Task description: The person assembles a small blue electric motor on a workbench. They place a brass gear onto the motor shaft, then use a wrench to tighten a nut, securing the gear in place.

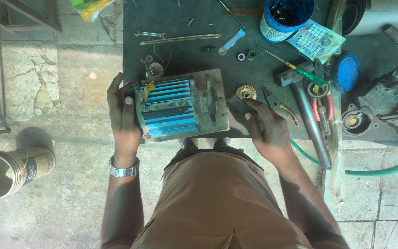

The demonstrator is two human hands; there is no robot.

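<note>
A blue finned motor housing (169, 107) lies on its side at the near edge of the dark worktop (199, 27), its grey foot plate (210, 99) turned up and to the right. The left hand (124, 117) is clasped round the housing's left end, fingers curled over the rim beside a yellow tag and loose wires. The right hand (266, 131) rests at the right of the foot plate, fingers bent over a small dark flat piece (239, 105); whether it is gripped or only pressed down cannot be told.

The step in hand looks like steadying the housing while the right-hand end is worked on. The next move would seem to call for a firm left-hand hold so the body does not roll off the near edge, and a careful lift or seating of the dark piece.

Just beyond the right hand lies a brass toothed gear (246, 91), with pliers (275, 102) to its right. Farther right are a hammer (300, 101) and a green-handled screwdriver (300, 70); at the far edge stands a blue tub (282, 18). On the floor at the left lies an open tin can (10, 171).
</note>
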